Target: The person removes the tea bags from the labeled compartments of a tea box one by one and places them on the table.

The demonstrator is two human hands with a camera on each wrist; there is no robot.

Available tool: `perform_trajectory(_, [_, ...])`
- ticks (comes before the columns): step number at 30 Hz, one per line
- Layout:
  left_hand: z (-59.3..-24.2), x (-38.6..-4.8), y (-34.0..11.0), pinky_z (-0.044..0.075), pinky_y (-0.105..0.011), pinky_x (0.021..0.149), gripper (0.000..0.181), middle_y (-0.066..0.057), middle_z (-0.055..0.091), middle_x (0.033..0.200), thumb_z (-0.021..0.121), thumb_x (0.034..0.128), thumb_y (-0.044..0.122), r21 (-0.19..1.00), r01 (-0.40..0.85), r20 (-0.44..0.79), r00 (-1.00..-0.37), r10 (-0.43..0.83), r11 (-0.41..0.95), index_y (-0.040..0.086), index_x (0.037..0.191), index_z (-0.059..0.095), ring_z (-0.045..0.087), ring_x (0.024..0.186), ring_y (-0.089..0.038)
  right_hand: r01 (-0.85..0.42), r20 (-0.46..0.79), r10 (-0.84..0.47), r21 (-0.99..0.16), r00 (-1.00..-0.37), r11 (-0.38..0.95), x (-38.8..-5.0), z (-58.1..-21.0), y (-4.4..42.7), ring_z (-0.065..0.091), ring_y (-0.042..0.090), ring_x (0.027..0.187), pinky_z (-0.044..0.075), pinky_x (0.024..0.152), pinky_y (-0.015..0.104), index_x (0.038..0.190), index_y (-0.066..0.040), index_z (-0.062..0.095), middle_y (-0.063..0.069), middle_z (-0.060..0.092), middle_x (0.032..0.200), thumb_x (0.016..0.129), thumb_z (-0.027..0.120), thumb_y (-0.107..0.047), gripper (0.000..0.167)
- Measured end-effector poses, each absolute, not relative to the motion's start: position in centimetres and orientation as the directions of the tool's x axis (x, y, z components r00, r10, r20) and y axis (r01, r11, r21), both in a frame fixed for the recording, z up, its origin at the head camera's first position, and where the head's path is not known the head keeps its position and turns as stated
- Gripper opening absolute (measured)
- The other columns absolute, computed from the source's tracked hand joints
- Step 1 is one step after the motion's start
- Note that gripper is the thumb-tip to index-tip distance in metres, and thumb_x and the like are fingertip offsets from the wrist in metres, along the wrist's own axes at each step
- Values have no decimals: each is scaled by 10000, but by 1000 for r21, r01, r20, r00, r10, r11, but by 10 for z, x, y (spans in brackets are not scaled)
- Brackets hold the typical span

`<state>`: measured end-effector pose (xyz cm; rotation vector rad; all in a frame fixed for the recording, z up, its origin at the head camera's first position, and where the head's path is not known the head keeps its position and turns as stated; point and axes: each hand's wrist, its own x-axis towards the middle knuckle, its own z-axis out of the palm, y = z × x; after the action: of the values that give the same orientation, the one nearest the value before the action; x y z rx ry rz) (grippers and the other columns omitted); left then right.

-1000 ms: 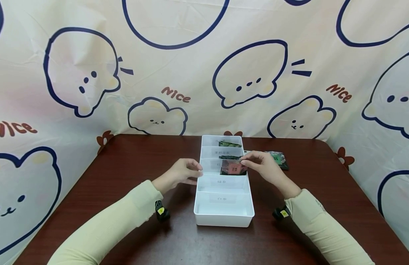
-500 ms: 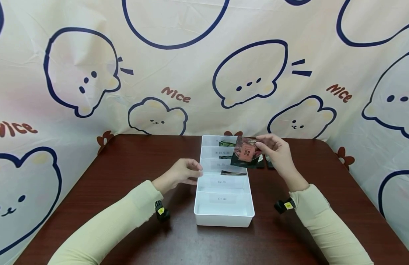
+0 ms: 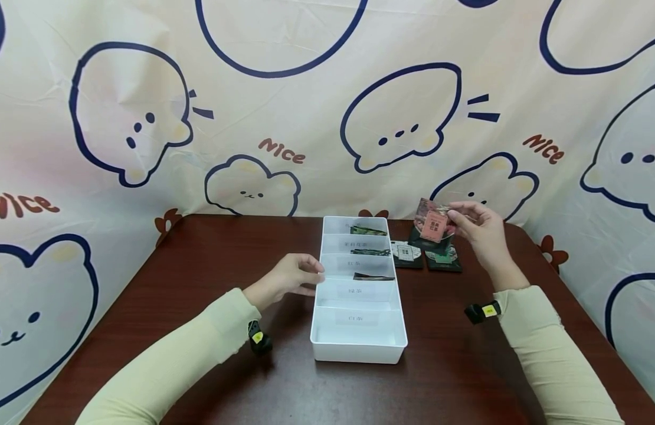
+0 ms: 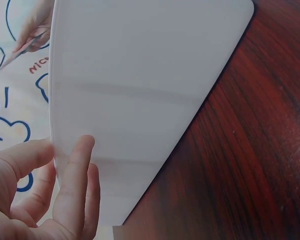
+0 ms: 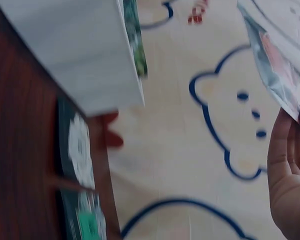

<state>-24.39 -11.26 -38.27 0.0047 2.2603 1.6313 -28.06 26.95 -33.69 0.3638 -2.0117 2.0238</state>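
My right hand [image 3: 484, 231] pinches a dark tea sachet with a red-pink label [image 3: 435, 226] by its upper right edge. It is held above the table, right of the box. The right wrist view catches the silvery side of this sachet [image 5: 276, 65] above the fingers. My left hand [image 3: 291, 277] is at the left wall of a long white divided box [image 3: 359, 354]. In the left wrist view, the left fingers [image 4: 80, 175] lie at the box's rim and outer wall. A dark sachet edge [image 3: 373, 277] shows in the third compartment from the back.
Two more sachets lie right of the box, one white-labelled [image 3: 406, 252], one green-labelled [image 3: 442, 258]. Green sachets stand in the two back compartments [image 3: 367, 231]. Printed labels mark the dividers. A patterned cloth [image 3: 317, 106] hangs behind the dark wooden table [image 3: 216, 330].
My right hand has lifted the red-labelled sachet out of the third compartment and carried it up and right, past the box's edge. The left hand has stayed in place.
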Motion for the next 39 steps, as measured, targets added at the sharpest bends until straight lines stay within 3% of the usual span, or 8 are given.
perform_trajectory(4, [-383,-244,-113,612,-408,725,180,-157,589,1044,725,839,16,919,-203,-281,-939,200,339,25,1000,646,653,838,-235,-283,285,52,-959,-957,28,-291,-337,296,660,38,747,567,657,148,1115,-96,689,-100,705,922,895,678,-154,228])
perform_trajectory(14, [-385,-244,-114,613,-403,722,183,-158,595,1044,730,838,26,920,-196,-275,-940,203,340,28,1002,648,653,845,-240,-71,119,159,-958,-980,276,-311,-358,356,633,-41,765,542,688,108,1232,-168,634,-270,660,876,859,674,-386,434])
perform_trajectory(21, [-387,-244,-114,612,-408,727,181,-156,596,1035,730,838,25,919,-199,-278,-939,201,341,28,1000,649,650,847,-239,61,29,201,-902,-979,428,-327,-382,384,606,-53,759,523,691,125,1292,-98,578,-319,627,777,886,635,-436,532])
perform_trajectory(27, [-388,-244,-113,612,-412,724,174,-154,594,1023,729,839,25,920,-202,-281,-938,205,336,24,993,647,648,842,-234,100,26,211,-818,-977,566,-333,-398,394,569,6,766,491,634,203,1274,-83,598,-272,603,797,890,616,-499,566])
perform_trajectory(34, [-386,-244,-112,613,-405,718,175,-152,594,1022,731,837,23,919,-196,-276,-940,202,342,24,990,648,649,837,-229,137,-10,207,-781,-978,609,-340,-408,398,560,55,796,510,635,191,1269,-34,585,0,609,1061,920,606,-451,544])
perform_trajectory(39, [-383,-244,-112,614,-400,712,171,-151,597,1017,729,837,18,919,-197,-277,-940,201,343,24,988,648,648,831,-226,158,-47,191,-767,-981,622,-341,-410,401,574,124,823,504,668,225,1269,-29,587,-82,680,900,912,627,-449,553])
